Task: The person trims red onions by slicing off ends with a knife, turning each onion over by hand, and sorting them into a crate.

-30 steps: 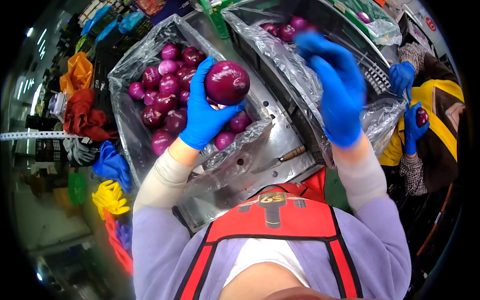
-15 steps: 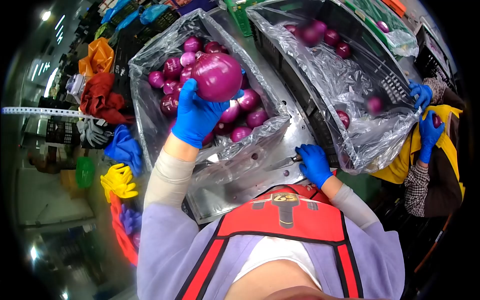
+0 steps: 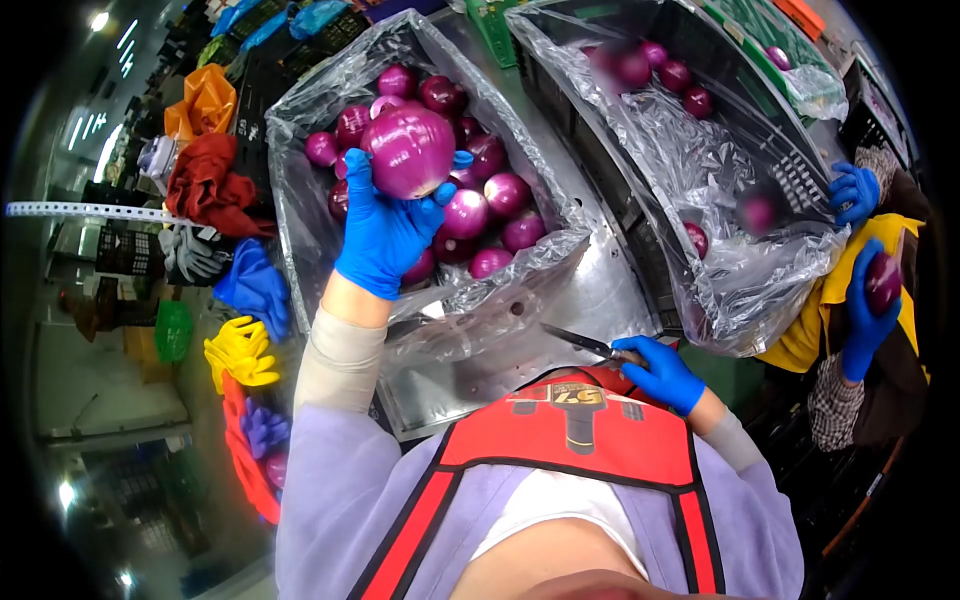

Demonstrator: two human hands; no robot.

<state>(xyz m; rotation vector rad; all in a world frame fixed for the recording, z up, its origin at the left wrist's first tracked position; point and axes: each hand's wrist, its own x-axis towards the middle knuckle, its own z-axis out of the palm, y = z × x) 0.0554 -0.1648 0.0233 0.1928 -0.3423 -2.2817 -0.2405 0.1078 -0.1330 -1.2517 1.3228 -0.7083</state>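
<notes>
Blue-gloved, my left hand [image 3: 385, 225] holds a large peeled purple onion [image 3: 408, 150] from below, over a plastic-lined crate [image 3: 290, 215] of purple onions [image 3: 506, 194]. My right hand [image 3: 660, 374], also in a blue glove, has its fingers around the handle of a knife [image 3: 584, 342]. The knife's blade points left, over the metal surface [image 3: 610, 290] at the front of my apron. Right of that surface stands a second lined crate [image 3: 655, 230], with several onions inside near its far end and a few near its near end.
At the right, a co-worker in a yellow apron [image 3: 800, 330] has blue-gloved hands [image 3: 868, 325], one holding a purple onion [image 3: 884, 284]. Yellow gloves [image 3: 240, 354], blue gloves [image 3: 255, 285] and red cloths [image 3: 205, 190] hang at the left. Green crates [image 3: 490, 28] stand at the back.
My right hand has come down from over the right crate and taken hold of the knife, lifting it from the metal surface. My left hand still holds the large onion. More onions lie in the right crate.
</notes>
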